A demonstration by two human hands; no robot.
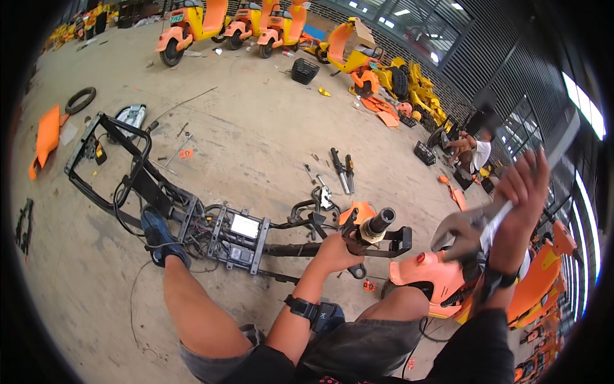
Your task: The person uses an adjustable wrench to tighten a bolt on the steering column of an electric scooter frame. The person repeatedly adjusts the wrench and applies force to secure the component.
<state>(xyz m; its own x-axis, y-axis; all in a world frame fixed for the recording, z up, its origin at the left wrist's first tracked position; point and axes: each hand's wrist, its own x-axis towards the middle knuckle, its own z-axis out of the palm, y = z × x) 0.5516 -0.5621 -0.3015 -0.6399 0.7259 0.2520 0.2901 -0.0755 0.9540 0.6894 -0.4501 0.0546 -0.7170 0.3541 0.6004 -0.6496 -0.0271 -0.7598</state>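
Note:
In front of me lies a stripped black scooter frame [291, 249] with its steering tube [382, 221] pointing up at the right end. My left hand [338, 253] is wrapped round the frame just below that tube and its brass-coloured collar. Raised at the right, my right hand [523, 192] grips a big metal adjustable wrench [489, 224] partway along its handle. The wrench is smeared by motion; its jaw end hangs near an orange scooter, apart from the steering tube. My left foot [163, 237] rests by the frame's middle.
Two shock absorbers [342, 171] and several loose tools and metal parts lie beyond the frame. At the right stands an orange scooter [425, 275]. Several yellow-orange scooters [275, 32] line the back. A person [476, 150] sits far right near a black basket [424, 152]. A tyre [80, 101] lies left.

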